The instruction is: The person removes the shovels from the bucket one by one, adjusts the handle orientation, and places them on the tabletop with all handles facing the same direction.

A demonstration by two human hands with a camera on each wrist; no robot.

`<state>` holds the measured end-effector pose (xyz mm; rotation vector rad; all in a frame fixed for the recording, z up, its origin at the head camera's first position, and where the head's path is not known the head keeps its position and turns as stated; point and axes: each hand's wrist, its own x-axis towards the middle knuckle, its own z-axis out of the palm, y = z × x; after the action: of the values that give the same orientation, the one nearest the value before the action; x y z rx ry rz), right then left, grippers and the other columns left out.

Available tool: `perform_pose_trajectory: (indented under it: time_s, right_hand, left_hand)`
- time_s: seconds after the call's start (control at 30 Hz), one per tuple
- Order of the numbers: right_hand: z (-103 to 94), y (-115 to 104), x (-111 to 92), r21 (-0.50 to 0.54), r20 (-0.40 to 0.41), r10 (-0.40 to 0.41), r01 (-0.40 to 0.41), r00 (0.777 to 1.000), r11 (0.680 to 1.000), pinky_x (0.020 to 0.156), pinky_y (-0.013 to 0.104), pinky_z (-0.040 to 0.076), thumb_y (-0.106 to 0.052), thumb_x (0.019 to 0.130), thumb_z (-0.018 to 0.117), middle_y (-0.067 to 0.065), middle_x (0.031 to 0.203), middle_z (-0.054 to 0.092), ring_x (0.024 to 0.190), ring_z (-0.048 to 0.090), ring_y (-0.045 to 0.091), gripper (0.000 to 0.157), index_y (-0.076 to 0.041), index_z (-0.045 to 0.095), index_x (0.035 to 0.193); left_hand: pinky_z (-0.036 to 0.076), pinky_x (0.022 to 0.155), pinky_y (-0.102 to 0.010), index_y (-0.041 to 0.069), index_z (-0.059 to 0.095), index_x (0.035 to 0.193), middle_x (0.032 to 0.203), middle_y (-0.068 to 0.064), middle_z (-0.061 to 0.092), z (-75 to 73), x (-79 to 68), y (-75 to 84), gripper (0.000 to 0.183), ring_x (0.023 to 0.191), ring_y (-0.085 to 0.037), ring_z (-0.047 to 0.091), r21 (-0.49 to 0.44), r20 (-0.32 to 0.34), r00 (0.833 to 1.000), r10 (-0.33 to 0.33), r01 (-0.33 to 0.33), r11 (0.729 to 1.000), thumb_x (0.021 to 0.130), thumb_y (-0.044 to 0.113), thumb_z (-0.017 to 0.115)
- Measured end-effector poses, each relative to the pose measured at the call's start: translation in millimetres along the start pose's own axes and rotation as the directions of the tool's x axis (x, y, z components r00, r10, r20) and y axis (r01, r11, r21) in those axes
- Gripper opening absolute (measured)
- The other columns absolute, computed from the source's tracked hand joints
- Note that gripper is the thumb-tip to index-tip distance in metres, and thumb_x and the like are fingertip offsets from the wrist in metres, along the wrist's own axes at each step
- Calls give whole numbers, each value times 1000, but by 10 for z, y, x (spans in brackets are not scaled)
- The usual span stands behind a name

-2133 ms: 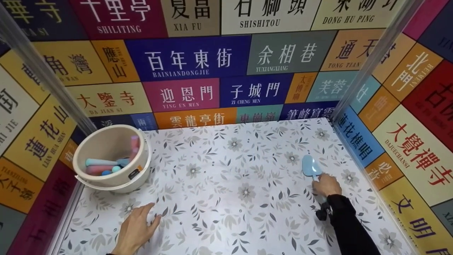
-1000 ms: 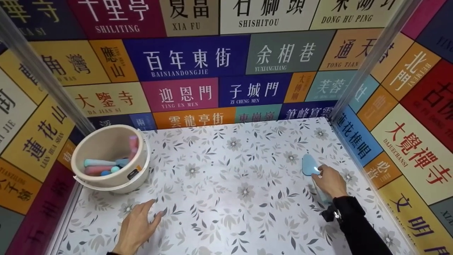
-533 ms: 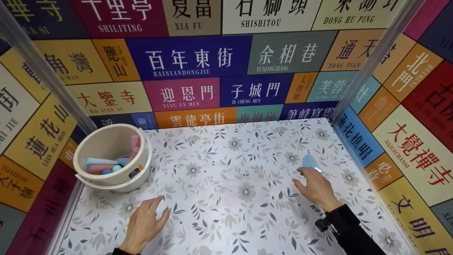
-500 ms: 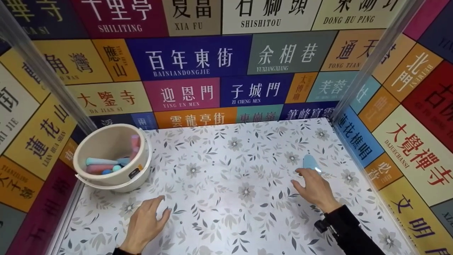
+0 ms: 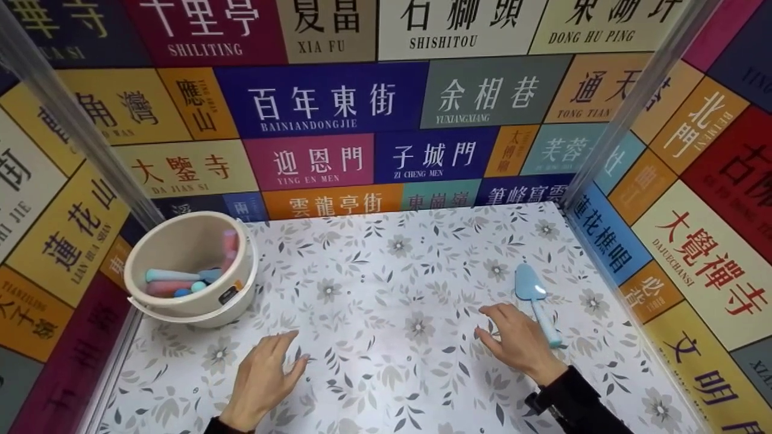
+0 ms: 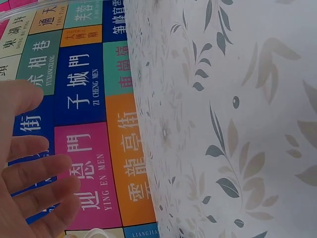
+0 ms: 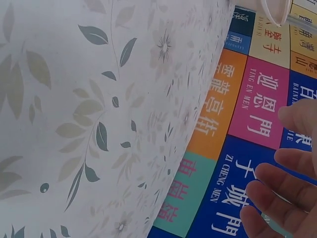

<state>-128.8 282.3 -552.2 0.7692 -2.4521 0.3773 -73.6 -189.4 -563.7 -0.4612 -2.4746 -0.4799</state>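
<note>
Two hands flat, empty, in head view: left hand (image 5: 265, 380) on table (image 5: 386, 271), fingers spread; right hand (image 5: 512, 343) relaxed just beside blue scoop (image 5: 534, 301), not touching. Bucket (image 5: 193, 271) far left holds pastel pieces. Left wrist view: fingers (image 6: 34, 173) apart, nothing held. Right wrist view: fingers (image 7: 292, 188) loose. Advice: grip scoop by handle, keep blade level.

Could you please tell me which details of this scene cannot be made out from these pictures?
- Bucket contents: head view, its wall hides the lower ends of the coloured pieces, so their kind and number are unclear.
- Blue scoop: absent from both wrist views.
- Left hand and right hand: cut by the wrist views' edges.
</note>
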Motion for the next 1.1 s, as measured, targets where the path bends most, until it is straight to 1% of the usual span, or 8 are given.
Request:
perform_pose_trajectory:
  time_s: [0.17, 0.33, 0.53, 0.67, 0.77, 0.9, 1.0, 1.1]
  right_hand:
    - [-3, -19, -26, 1, 14, 19, -19, 1000, 1000, 68, 37, 59, -15, 79, 89, 9, 97, 72, 85, 70, 26, 37, -6, 72, 110]
    - [-9, -20, -28, 6, 14, 17, -17, 1000, 1000, 70, 38, 59, -15, 80, 89, 10, 98, 72, 87, 70, 26, 37, -5, 72, 111]
    - [-1, -13, -27, 13, 5, 6, -6, 1000, 1000, 68, 37, 59, -15, 79, 89, 10, 98, 72, 85, 70, 26, 37, -5, 72, 110]
    - [-7, -11, -22, 14, 5, 3, -3, 1000, 1000, 69, 38, 59, -15, 78, 89, 10, 98, 72, 86, 70, 27, 38, -5, 72, 110]
    - [-16, -11, -18, 16, 9, 8, -8, 1000, 1000, 70, 39, 60, -15, 79, 89, 10, 98, 73, 86, 71, 28, 38, -5, 72, 111]
    - [-21, -15, -9, 19, 17, 17, -17, 1000, 1000, 71, 39, 61, -16, 80, 88, 10, 99, 73, 87, 71, 28, 37, -5, 72, 111]
    - [-20, -18, 1, 22, 21, 21, -21, 1000, 1000, 71, 38, 60, -15, 80, 88, 10, 99, 73, 87, 71, 27, 37, -5, 72, 111]
    - [-16, -18, 7, 20, 15, 16, -17, 1000, 1000, 70, 38, 60, -15, 80, 88, 10, 98, 73, 86, 71, 26, 37, -5, 71, 111]
  left_hand:
    - [62, 71, -39, 1, 74, 117, 101, -12, 77, -38, 59, -10, 46, 89, -26, 73, 16, 6, 999, 38, -38, 999, 78, 20, 91]
    - [62, 71, -40, 1, 74, 117, 102, -13, 77, -150, 211, -87, 47, 89, -28, 73, 36, -25, 997, 78, -77, 996, 78, 21, 90]
    - [61, 70, -45, -2, 72, 116, 100, -17, 77, -400, 495, -302, 46, 87, -33, 72, 74, -75, 989, 128, -123, 990, 79, 20, 87]
    - [60, 70, -50, -4, 71, 117, 99, -22, 76, -589, 689, -498, 45, 87, -40, 72, 78, -96, 989, 108, -101, 992, 81, 18, 85]
    - [60, 71, -54, -5, 70, 119, 102, -25, 75, -724, 826, -650, 44, 89, -44, 72, 76, -77, 996, 54, -48, 996, 83, 17, 84]
    - [59, 77, -61, -5, 68, 125, 111, -30, 74, -897, 997, -853, 43, 96, -50, 71, 65, 38, 995, -96, 93, 994, 91, 19, 80]
    - [57, 84, -67, -7, 64, 130, 120, -36, 70, -998, 1095, -1018, 46, 103, -56, 68, 65, 153, 961, -230, 222, 973, 97, 23, 74]
    - [54, 90, -71, -10, 58, 137, 127, -41, 64, -1053, 1158, -1183, 52, 109, -60, 65, 72, 256, 909, -329, 321, 944, 102, 27, 67]
